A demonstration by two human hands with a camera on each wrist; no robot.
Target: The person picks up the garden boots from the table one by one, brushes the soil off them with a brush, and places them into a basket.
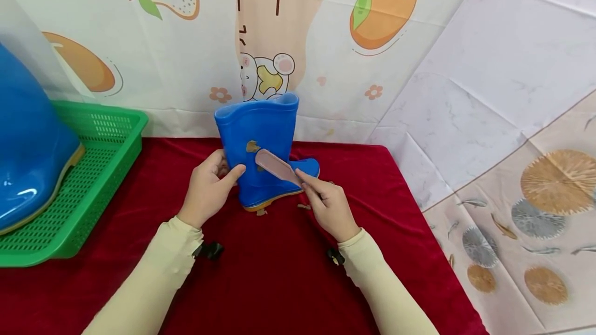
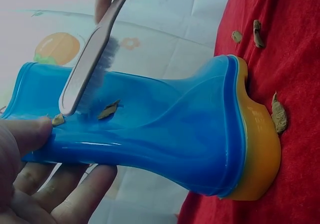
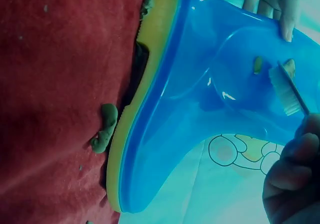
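A blue rain boot (image 1: 261, 125) with a yellow sole stands upright on the red cloth. My left hand (image 1: 208, 187) holds its shaft from the left, thumb on the near side and fingers behind. My right hand (image 1: 329, 203) grips the handle of a pinkish brush (image 1: 279, 167). In the left wrist view, the pale bristles (image 2: 102, 66) face the shaft. Two brown mud-like patches stick to the boot: one (image 2: 58, 120) lies at the brush tip near my left thumb, the other (image 2: 109, 109) nearer the ankle. The right wrist view shows the boot's side and sole (image 3: 132, 129).
Several brown lumps (image 2: 280, 115) lie on the red cloth (image 1: 261, 273) by the sole. At left, a green plastic basket (image 1: 135, 123) holds another blue boot (image 1: 28, 143). A fruit-printed sheet (image 1: 186, 66) hangs close behind the boot.
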